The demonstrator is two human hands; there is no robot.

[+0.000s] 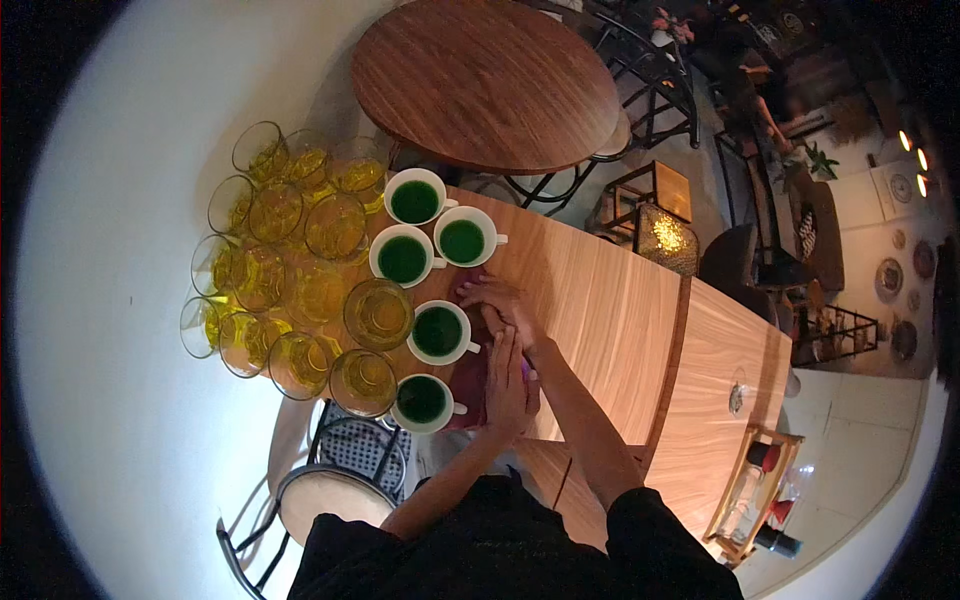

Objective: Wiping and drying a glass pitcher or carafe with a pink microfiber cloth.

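A dark purple cloth lies on the wooden counter beside the white cups. My left hand rests on it with fingers stretched forward, their tips reaching my right hand. Just beyond, my right hand has its fingers bent over the cloth's far end, close to the cups. Dark green liquid fills a white cup left of my hands and a nearer cup. Three more such cups stand farther away, including one cup just past my right fingertips. Part of the cloth is hidden under both hands.
Several clear glasses with yellow liquid crowd the counter's left end, close to the cups. The wooden counter extends right. A round table stands beyond it, a chair at lower left. At far right is a wooden tray.
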